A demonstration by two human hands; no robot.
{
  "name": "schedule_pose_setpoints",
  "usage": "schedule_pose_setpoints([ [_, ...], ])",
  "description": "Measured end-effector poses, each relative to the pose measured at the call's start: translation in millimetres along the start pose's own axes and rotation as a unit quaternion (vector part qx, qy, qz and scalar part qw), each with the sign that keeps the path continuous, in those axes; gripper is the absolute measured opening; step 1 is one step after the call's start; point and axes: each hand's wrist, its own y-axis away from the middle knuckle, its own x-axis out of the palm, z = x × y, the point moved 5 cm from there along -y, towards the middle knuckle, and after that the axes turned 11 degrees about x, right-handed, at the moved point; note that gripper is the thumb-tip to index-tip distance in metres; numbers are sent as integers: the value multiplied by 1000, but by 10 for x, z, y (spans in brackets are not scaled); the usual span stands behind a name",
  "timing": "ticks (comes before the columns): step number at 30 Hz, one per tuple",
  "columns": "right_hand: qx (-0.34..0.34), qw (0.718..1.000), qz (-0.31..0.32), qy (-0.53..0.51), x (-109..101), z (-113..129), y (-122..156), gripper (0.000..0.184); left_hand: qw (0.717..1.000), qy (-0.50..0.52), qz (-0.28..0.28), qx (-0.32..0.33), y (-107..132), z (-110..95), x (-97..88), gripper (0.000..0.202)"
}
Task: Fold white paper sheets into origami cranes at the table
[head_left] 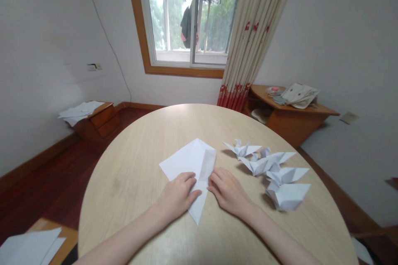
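A white sheet of paper [191, 160], partly folded into a kite-like shape with a flap along its right side, lies on the round light-wood table [133, 182]. My left hand [176, 195] rests flat on the sheet's lower part, fingers pressing it down. My right hand [228, 191] lies at the sheet's right edge, its fingertips curled against the folded flap. To the right of my right hand sit several finished white paper cranes [269, 165], the nearest one [287, 196] close to the table's right rim.
A low wooden cabinet [101, 120] with loose papers stands at the left wall. A corner shelf [289, 116] holding a cloth bag is at the back right, beside a curtain and window. More white paper [27, 248] lies at the lower left.
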Motion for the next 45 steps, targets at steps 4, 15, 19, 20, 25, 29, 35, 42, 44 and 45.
schedule_pose_setpoints([
  [4,-23,997,-72,-2,-15,3,28,20,998,44,-34,-14,-10,11,10,14],
  [15,-73,981,-140,112,-33,44,46,59,997,67,-9,33,-7,-33,-19,18],
  [19,-77,980,-135,121,-41,-5,38,57,996,68,-7,55,-11,-75,-69,21],
  [20,-81,980,-134,125,-35,-17,39,56,996,67,-5,58,-11,-82,-76,21],
  [25,-106,981,-127,102,29,-49,51,36,997,57,17,53,-12,-92,-81,19],
  [29,-106,988,-97,53,98,-64,48,40,997,42,54,35,-6,-111,-50,22],
  [35,-63,995,-69,28,195,-164,49,44,995,41,86,27,23,-195,-20,54],
  [42,-43,998,-49,6,264,-220,42,43,991,32,120,53,72,-253,10,65],
  [44,-43,998,-54,9,263,-217,44,43,990,22,130,55,83,-251,22,65],
  [45,-43,998,-55,12,261,-214,45,42,989,14,132,60,86,-252,28,65],
])
